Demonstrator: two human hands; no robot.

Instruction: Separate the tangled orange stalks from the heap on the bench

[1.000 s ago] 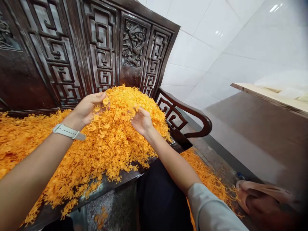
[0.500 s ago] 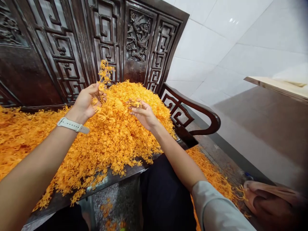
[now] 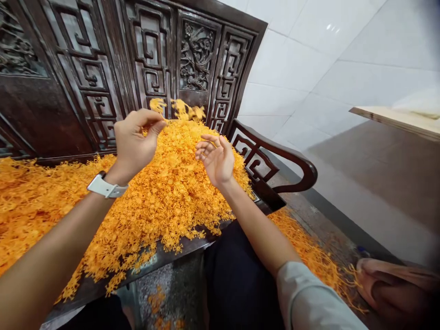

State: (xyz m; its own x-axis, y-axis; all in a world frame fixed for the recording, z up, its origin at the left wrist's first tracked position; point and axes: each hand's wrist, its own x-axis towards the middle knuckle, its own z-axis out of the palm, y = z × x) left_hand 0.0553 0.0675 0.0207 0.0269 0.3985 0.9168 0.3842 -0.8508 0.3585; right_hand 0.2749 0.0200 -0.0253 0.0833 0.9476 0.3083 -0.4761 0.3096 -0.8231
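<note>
Florets (image 3: 144, 211), bright orange and plastic-looking, spread over the left of the carved wooden bench (image 3: 51, 112) and rise into a mound (image 3: 185, 183) toward its right end. Over that mound the left hand (image 3: 135, 142), with a pale-strapped watch (image 3: 108, 188) at its wrist, seems to pinch a loose orange cluster (image 3: 181, 109) between thumb and forefinger; the cluster is blurred and reaches out to the right, so I can't be sure how firm the grip is. Half a second ago the right hand (image 3: 217, 160) had a piece at its fingertips; now its fingers are loosely curled and the palm looks bare, which I take to mean the left alone carries the cluster while the right is free. Right of the curved armrest (image 3: 310, 173), more orange stalks (image 3: 305, 245) lie on the floor (image 3: 187, 279), near a pinkish sack (image 3: 376, 277).
</note>
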